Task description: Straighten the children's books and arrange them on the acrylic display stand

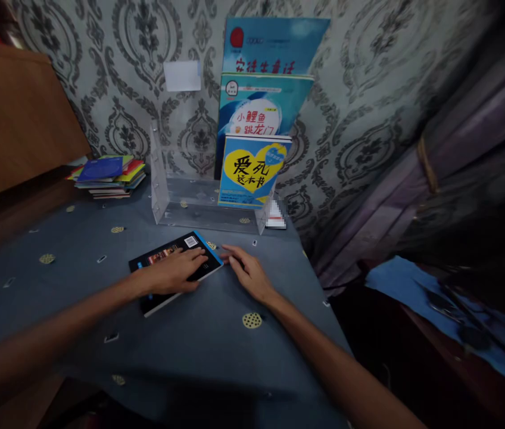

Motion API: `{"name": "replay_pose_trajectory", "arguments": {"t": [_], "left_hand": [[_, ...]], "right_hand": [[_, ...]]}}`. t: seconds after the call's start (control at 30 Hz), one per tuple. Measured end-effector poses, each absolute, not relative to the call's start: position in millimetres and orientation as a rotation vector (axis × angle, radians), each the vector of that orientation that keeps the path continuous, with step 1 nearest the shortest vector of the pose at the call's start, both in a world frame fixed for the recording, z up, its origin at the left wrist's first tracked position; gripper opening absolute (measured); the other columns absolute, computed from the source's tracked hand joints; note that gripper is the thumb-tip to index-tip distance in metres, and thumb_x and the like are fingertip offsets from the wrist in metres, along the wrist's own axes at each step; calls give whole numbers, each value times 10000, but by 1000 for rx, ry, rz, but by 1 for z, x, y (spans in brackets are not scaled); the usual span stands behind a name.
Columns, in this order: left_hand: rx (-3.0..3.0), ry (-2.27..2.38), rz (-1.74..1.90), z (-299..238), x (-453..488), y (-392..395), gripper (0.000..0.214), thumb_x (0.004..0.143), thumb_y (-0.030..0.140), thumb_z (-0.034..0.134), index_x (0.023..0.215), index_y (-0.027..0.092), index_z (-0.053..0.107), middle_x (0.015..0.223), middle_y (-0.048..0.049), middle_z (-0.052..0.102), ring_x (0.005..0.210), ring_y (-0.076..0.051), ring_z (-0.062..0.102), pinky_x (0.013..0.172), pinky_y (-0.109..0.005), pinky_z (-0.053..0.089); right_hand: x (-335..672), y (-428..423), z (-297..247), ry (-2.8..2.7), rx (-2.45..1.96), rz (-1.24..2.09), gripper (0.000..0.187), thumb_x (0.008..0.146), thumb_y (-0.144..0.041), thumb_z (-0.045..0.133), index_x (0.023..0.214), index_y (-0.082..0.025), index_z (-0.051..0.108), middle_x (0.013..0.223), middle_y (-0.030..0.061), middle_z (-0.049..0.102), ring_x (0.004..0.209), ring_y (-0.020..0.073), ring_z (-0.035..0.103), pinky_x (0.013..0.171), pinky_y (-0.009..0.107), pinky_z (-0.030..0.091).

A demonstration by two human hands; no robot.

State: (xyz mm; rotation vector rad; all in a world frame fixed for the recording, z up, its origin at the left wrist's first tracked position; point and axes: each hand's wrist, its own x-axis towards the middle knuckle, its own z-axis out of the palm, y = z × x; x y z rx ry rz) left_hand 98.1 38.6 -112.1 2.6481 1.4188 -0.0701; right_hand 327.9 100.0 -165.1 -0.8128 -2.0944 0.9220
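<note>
A dark book point(170, 255) with a blue edge lies face down on the blue-grey tablecloth point(78, 286). My left hand point(174, 273) rests flat on its cover, fingers stretched out. My right hand point(247, 273) lies on the cloth just right of the book, fingers extended and touching the book's right edge. Behind them stands a clear acrylic rack point(190, 196) holding three books in tiers: a yellow-heart book point(252, 170) in front, a teal one point(264, 104) behind it, a blue one point(274, 44) at the back.
A stack of colourful books point(108, 176) sits at the back left by a wooden board point(11, 113). Patterned wallpaper is behind the rack. A tied curtain point(449, 161) hangs at the right, with a dark surface and blue cloth point(422, 298) below it.
</note>
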Motion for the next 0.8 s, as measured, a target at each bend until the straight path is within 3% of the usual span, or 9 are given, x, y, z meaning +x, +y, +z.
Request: {"name": "replay_pose_trajectory", "arguments": {"t": [0.17, 0.57, 0.8], "left_hand": [[2667, 1721, -108, -112, 133, 33, 240, 954, 226, 500, 1105, 80, 617, 1155, -185, 658, 1117, -309, 628, 900, -404, 530], [2700, 1796, -62, -110, 133, 37, 317, 1010, 293, 418, 937, 133, 682, 926, -110, 726, 836, -230, 705, 709, -308, 524], [2678, 1779, -19, -106, 132, 38, 320, 1028, 285, 414, 947, 137, 685, 955, -103, 734, 859, -215, 702, 720, -283, 498]], "right_hand": [[328, 98, -167, -2069, -791, 920, 382, 987, -268, 413, 1334, -205, 561, 1139, 97, 735, 983, 214, 716, 889, 401, 565], [329, 97, -167, -2106, -736, 850, 460, 966, -216, 406, 1419, -226, 484, 1167, 84, 730, 964, 212, 702, 869, 399, 557], [329, 97, -167, -2099, -739, 874, 472, 955, -200, 409, 1422, -208, 474, 1183, 94, 722, 982, 211, 705, 867, 397, 559]]}}
